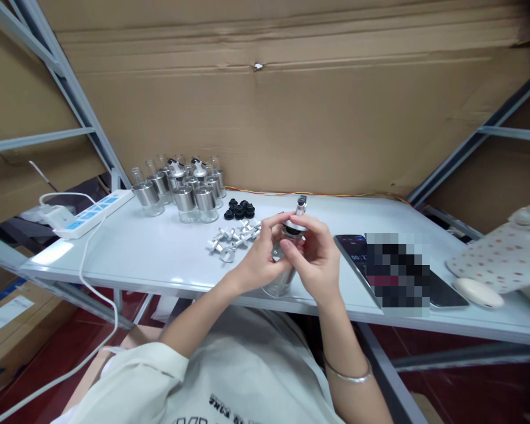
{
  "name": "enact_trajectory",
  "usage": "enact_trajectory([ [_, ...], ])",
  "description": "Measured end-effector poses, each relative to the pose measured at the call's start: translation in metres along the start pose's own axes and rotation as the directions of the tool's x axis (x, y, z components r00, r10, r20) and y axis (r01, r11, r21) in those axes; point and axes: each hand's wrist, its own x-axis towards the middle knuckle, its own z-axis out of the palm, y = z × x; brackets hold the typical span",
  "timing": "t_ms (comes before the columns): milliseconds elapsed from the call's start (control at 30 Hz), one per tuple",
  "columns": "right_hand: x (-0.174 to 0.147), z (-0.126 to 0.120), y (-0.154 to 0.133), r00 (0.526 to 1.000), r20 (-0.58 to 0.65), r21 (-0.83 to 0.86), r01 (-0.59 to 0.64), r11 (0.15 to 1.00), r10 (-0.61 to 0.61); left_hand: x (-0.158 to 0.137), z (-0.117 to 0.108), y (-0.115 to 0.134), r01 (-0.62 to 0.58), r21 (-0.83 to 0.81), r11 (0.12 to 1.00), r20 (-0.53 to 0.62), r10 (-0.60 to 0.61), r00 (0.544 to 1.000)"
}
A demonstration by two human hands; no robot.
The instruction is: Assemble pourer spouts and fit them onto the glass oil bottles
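Left hand [261,254], right hand [321,250] closed around pourer cap [300,213]; glass bottle [279,286] near table's [168,250] front edge. Best, likely: cap square, pressure even.

A clear glass bottle [277,288] is standing just right of the frame's center, its upper end leaning slightly rightward. A silver pourer cap [296,225], with a black spout tip and black underside, is sitting at the bottle's mouth. The bottle's midsection is remaining largely obscured.
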Motion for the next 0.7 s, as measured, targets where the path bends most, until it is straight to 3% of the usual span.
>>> enact_trajectory([
  [133,-0.001,0.002,-0.002,1.000,-0.011,-0.013,-0.023,1.000,0.023,-0.002,0.004,-0.002,-0.015,0.042,0.999,-0.045,0.017,0.999],
  [333,-0.001,0.002,-0.003,0.999,-0.011,0.005,-0.041,0.999,0.042,-0.003,-0.001,-0.009,-0.130,0.086,0.988,0.026,0.128,0.991],
  [500,-0.002,-0.001,0.000,0.997,0.043,0.024,-0.067,0.997,0.066,-0.006,-0.001,-0.009,-0.070,0.115,0.991,0.025,0.067,0.997],
  [700,-0.003,-0.001,0.003,0.998,0.048,0.026,-0.039,0.999,0.038,-0.005,0.001,-0.012,-0.097,0.064,0.993,0.000,0.097,0.995],
])
